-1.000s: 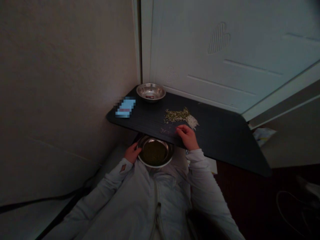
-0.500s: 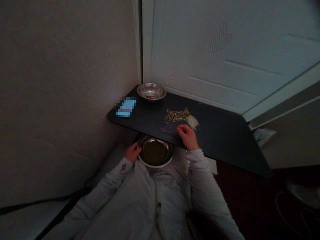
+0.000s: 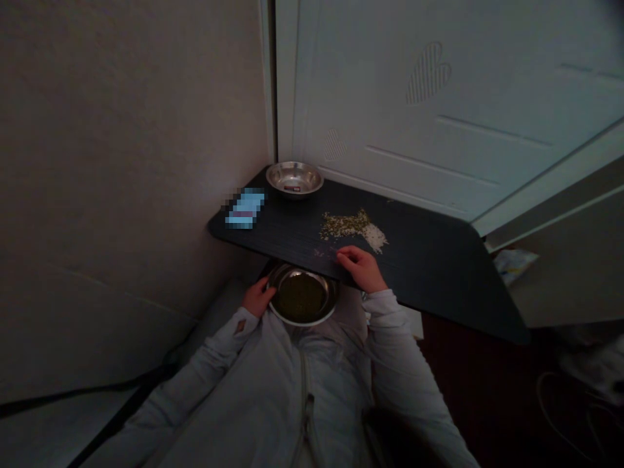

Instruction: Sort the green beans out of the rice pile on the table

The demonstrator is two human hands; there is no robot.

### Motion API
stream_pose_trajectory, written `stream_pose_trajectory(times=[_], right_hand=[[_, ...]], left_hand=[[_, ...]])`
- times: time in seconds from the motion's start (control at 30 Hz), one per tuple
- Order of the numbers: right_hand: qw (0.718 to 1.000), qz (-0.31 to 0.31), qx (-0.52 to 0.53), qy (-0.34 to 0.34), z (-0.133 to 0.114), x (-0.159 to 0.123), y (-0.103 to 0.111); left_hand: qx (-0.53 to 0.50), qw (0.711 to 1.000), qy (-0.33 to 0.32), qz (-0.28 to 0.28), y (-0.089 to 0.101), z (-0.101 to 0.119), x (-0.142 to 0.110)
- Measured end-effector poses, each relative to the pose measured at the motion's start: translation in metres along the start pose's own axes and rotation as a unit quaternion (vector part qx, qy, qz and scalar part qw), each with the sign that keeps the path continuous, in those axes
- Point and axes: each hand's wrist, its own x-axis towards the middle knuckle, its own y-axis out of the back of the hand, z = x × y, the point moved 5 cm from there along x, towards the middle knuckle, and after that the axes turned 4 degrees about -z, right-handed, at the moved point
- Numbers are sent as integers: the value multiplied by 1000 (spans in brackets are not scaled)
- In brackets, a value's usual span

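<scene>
My left hand (image 3: 258,299) grips the left rim of a metal bowl (image 3: 302,323) on my lap, partly under the table edge. Small dark green grains (image 3: 299,298) lie in that bowl. Over the near side of the dark table (image 3: 429,266), my right hand (image 3: 359,266) has thumb and forefinger drawn together; whatever is between the tips is too small to make out. Just left of those fingertips a few scattered bits (image 3: 319,252) lie on the tabletop. Beyond the hand are a spread of green grains (image 3: 344,225) and, touching it, a pile of white grains (image 3: 374,238).
At the table's back left corner stands a second metal bowl (image 3: 294,179) with a label inside. A phone (image 3: 245,209) with a lit, blurred screen lies near the left edge. A wall (image 3: 146,162) is on the left, and a white door (image 3: 380,97) closes off the back.
My right hand has shifted slightly left over the tabletop, toward the scattered bits. My left hand and the bowl stay in place. At the far lower right, a pale shape on the floor has moved.
</scene>
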Motion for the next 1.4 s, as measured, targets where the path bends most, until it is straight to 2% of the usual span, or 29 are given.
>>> stream_pose_trajectory(times=[0.27, 0.33, 0.5, 0.6, 0.7, 0.9, 1.07, 1.27, 1.4], right_hand=[[1000, -19, 24, -3, -5, -2, -2], [999, 20, 36, 0, -5, -2, 4], [977, 208, 41, -28, 7, -4, 26], [963, 266, 29, -42, 15, -6, 33], [954, 296, 13, -39, 17, -8, 36], [959, 280, -7, -39, 10, -8, 34], [974, 221, 2, -39, 7, -6, 29], [973, 224, 13, -45, 8, -7, 29], [979, 202, -6, -38, 6, -6, 26]], left_hand=[[-2, 1000, 3, 6, 1, -1, 1], [-3, 1000, 3, 3, 1, 0, 0], [-6, 1000, 3, 2, 1, 0, 0], [1, 1000, 7, -1, 0, -1, 0], [4, 1000, 3, 2, 1, 0, 0], [5, 1000, 1, 2, 1, 0, 0], [2, 1000, 0, 6, 2, 5, -2], [5, 1000, -1, 4, 1, 2, 0], [6, 1000, -1, 3, 1, -1, 1]])
